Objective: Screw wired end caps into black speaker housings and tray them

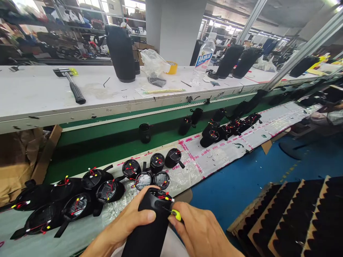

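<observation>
My left hand (134, 217) is wrapped round a black speaker housing (150, 225), a tall fabric-covered cylinder. It stands tilted in front of me with its open end up, and red wires with yellow and white plugs show at the rim. Pinched in my right hand (199, 223) is a thin tool with a yellow handle (176, 214). Its slim dark shaft reaches to the housing's side just below the rim; whether the tip is a blade or a point cannot be made out.
Several similar black housings (108, 191) with wires stand on the plastic-covered bench (206, 162). Beyond it runs a green conveyor belt (115, 142) carrying more. On the white shelf (99, 92) lie a hammer (73, 87) and a water bottle (205, 55). Cardboard dividers (289, 214) hold black parts at lower right.
</observation>
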### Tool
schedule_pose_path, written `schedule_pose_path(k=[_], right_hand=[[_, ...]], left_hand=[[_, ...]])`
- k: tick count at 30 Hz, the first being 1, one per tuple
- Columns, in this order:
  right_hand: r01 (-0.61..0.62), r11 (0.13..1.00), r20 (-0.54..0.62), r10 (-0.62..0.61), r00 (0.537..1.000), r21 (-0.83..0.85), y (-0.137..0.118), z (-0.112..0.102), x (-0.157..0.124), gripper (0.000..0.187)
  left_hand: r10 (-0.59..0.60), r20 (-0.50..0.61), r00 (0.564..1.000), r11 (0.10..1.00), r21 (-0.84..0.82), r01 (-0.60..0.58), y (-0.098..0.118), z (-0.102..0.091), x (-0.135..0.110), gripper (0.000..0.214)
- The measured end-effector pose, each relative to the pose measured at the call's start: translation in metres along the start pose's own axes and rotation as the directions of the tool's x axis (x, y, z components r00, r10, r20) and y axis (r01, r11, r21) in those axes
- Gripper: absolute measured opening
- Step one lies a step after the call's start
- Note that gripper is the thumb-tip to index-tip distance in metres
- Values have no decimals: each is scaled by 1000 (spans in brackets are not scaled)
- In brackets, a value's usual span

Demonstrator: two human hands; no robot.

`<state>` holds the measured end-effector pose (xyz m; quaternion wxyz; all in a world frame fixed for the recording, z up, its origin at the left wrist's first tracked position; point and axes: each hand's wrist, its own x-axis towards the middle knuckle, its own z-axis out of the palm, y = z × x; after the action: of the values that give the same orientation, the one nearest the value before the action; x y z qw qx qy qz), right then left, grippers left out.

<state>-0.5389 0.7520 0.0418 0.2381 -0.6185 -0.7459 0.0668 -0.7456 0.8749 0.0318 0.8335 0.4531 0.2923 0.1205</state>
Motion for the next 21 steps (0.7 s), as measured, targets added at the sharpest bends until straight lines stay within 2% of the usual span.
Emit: schedule_pose_path(k=[3,6,12,15,21], right_hand=[[23,996,63,-17,998,-91,-3,3,-1,19],[46,983,65,-35,997,-175,-6,2,3,18],[73,974,47,-64,997,-215,-11,-1,11,13],[73,971,39,-65,997,-227,-12,0,12,13],[75,962,56,-63,996,-264,-12,1,13,7]], left_hand=[[27,-116,993,989,147,-10,4,6,-4,76],[53,-196,979,978,208,-11,7,8,-11,83],[136,-265,954,928,372,-29,14,13,-15,84],[129,-268,955,924,383,-17,15,14,-14,84],[159,-340,927,902,432,4,10,13,-14,84]])
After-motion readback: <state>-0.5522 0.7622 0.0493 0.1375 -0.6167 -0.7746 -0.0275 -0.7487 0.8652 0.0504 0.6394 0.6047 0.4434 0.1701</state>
